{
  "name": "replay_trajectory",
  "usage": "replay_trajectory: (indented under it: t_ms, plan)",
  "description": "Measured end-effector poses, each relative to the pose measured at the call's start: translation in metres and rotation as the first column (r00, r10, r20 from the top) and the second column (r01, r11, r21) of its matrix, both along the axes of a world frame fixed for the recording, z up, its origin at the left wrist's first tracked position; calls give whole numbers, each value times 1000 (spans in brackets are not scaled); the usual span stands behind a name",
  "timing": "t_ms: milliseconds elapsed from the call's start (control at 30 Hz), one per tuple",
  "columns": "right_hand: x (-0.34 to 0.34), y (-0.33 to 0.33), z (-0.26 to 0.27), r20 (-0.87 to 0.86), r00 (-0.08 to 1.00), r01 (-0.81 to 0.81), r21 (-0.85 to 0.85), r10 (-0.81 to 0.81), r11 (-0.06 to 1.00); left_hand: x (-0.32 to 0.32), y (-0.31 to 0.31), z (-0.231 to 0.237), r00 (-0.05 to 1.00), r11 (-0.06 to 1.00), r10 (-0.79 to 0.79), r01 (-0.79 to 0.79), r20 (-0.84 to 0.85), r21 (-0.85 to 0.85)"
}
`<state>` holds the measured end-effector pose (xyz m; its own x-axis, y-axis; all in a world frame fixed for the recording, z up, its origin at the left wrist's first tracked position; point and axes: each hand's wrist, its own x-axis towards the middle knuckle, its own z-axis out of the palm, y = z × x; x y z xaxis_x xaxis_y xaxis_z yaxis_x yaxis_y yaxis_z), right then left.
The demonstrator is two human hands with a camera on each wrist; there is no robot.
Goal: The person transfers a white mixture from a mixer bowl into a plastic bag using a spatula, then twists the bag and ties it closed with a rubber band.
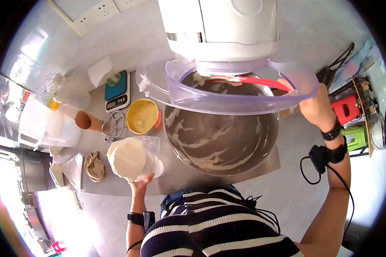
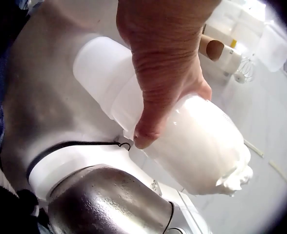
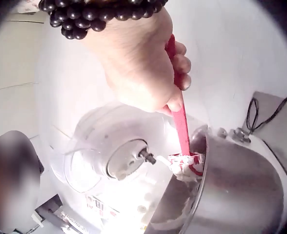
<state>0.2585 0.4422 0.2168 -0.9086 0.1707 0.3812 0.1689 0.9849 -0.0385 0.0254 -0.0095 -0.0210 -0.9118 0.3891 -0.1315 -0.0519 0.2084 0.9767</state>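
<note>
My left hand [image 1: 140,184] grips a tall translucent plastic container [image 2: 104,73] heaped with white cream [image 1: 128,159], left of the mixing bowl. In the left wrist view the thumb wraps across its side, and cream bulges past the far end. With my right hand [image 1: 319,109] I hold a red spatula [image 3: 181,124] by its handle. Its cream-coated head [image 3: 187,165] is just inside the bowl's rim in the right wrist view. Streaks of cream line the large metal bowl [image 1: 221,141], and a clear plastic guard [image 1: 240,107] overlaps its back part.
Above the bowl stands the white mixer head [image 1: 223,30]. Left of it are a yellow tub [image 1: 142,116], a kitchen scale [image 1: 118,92], a brown tube [image 1: 83,120] and a crumpled tan cloth [image 1: 94,167]. A whisk [image 1: 50,83] and white containers [image 1: 47,120] stand farther left.
</note>
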Motion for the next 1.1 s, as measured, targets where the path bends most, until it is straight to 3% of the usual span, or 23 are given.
replay_trajectory:
  t_ms: [100, 200, 267, 400, 433, 533, 633, 733, 767, 867, 967, 1033, 1100]
  plan:
    - [-34, 7, -17, 60, 988, -146, 10, 145, 989, 2, 3, -1, 991, 999, 5, -11, -137, -39]
    - [-55, -2, -20, 92, 966, -235, -88, 243, 968, 6, 8, 1, 994, 998, 53, -54, -99, -15]
    - [-64, -22, -32, 45, 921, -380, -116, 387, 918, 4, -1, -13, 993, 994, 67, -75, -94, -77]
    - [-45, 10, -23, 116, 897, -437, 110, 425, 892, 12, 13, 6, 987, 991, 116, -123, -113, -58]
    - [-40, 11, -5, 101, 923, -366, -65, 371, 928, 12, 12, 7, 990, 990, 101, -110, -97, -91]
    - [-38, 33, -3, 51, 969, -240, 1, 240, 971, 11, 10, 7, 995, 987, 80, -87, -55, -137]
    - [-53, 48, -11, 7, 952, -305, 92, 306, 948, 10, 10, 7, 996, 989, 75, -82, -57, -126]
    - [-75, 48, -11, -148, 891, -441, -48, 430, 896, 10, 11, 8, 993, 986, 68, -82, -97, -143]
    - [-79, 46, -10, -124, 909, -412, -111, 399, 904, 11, 10, 4, 992, 987, 85, -97, -98, -131]
    - [-84, 53, -18, -141, 894, -440, -88, 426, 894, 13, 13, 8, 990, 981, 91, -109, -111, -161]
    - [-82, 46, -10, -86, 825, -545, 142, 559, 827, 14, 16, 12, 989, 982, 97, -113, -109, -154]
    - [-78, 47, -19, 53, 879, -476, 50, 474, 878, 15, 19, 14, 990, 984, 98, -113, -106, -141]
    - [-71, 37, -23, 77, 853, -519, 35, 516, 854, 15, 21, 17, 990, 983, 92, -107, -105, -147]
